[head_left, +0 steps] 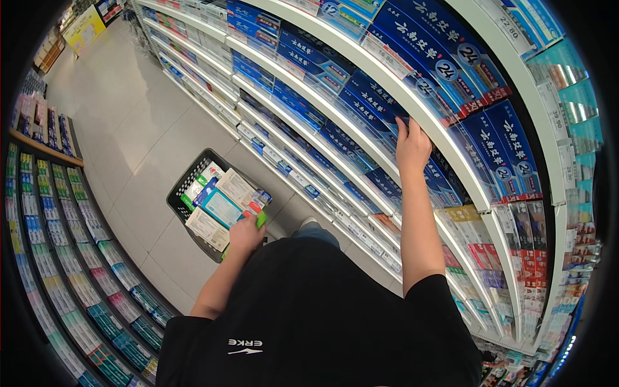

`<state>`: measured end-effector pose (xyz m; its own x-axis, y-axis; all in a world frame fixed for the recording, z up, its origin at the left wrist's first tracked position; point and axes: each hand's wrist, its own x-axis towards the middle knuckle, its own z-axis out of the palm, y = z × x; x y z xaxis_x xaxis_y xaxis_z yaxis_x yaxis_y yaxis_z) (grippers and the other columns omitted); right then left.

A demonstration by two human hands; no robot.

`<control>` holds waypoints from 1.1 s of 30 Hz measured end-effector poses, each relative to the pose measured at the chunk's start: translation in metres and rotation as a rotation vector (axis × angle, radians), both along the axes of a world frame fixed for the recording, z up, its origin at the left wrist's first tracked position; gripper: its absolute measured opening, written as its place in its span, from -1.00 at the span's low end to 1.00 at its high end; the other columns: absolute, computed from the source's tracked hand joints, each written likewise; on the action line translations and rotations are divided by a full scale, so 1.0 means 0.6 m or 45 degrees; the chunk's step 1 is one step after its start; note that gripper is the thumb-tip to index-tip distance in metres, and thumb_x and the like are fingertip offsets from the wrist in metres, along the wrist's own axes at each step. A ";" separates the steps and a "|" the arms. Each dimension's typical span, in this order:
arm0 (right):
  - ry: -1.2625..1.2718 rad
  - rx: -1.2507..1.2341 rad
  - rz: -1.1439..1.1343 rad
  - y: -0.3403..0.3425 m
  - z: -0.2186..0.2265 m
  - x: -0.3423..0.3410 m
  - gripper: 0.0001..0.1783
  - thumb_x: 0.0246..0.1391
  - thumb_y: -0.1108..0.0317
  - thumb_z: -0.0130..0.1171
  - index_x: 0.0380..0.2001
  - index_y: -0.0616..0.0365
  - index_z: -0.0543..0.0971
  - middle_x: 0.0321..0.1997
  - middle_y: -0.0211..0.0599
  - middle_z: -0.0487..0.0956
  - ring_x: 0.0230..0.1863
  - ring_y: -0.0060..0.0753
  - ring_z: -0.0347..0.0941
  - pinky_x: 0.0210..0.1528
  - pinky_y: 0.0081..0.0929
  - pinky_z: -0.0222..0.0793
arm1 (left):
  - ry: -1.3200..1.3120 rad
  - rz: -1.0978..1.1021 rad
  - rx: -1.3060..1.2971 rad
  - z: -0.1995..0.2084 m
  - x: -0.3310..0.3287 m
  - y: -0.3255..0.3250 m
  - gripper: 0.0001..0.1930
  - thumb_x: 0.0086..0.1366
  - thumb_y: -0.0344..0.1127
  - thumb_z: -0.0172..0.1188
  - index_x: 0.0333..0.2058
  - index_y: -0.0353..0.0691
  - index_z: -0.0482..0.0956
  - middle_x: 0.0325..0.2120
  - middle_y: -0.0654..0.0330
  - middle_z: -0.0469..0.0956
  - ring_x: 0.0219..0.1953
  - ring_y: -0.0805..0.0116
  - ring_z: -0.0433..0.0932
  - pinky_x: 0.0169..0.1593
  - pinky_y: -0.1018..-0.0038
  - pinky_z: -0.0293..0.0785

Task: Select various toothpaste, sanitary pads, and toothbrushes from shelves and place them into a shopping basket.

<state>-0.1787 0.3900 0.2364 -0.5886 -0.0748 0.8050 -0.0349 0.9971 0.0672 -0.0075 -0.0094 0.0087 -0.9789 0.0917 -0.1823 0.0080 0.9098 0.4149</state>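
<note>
My left hand (245, 235) is closed round the green and red handle (256, 215) of a dark shopping basket (188, 169). Inside lie several packages, among them a teal and white box (218, 208) and a pale printed box (236, 187). On the right, my right hand (414, 152) reaches into a lit shelf. Its thumb and fingers are curled at the edge of a dark blue toothpaste box (382, 102) in a row of similar boxes. The fingertips are partly hidden, and the box still sits among the others.
Tiered shelves with white price rails (480, 169) curve along my right. A lower display (71, 258) of small boxes lines the left. Between them runs a grey tiled floor (138, 142). A yellow sign (84, 31) stands at the far left.
</note>
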 end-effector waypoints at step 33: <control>-2.534 -0.355 0.083 0.075 -0.470 0.333 -0.48 0.14 -0.08 0.27 0.04 0.01 0.63 0.02 -0.02 0.66 0.11 0.05 0.56 0.19 -0.15 0.44 | 0.167 0.298 -0.319 -0.003 -0.062 -0.206 -0.56 0.32 0.15 0.23 -0.36 -0.14 0.44 -0.61 0.05 0.62 -0.55 0.03 0.66 -0.48 0.16 0.58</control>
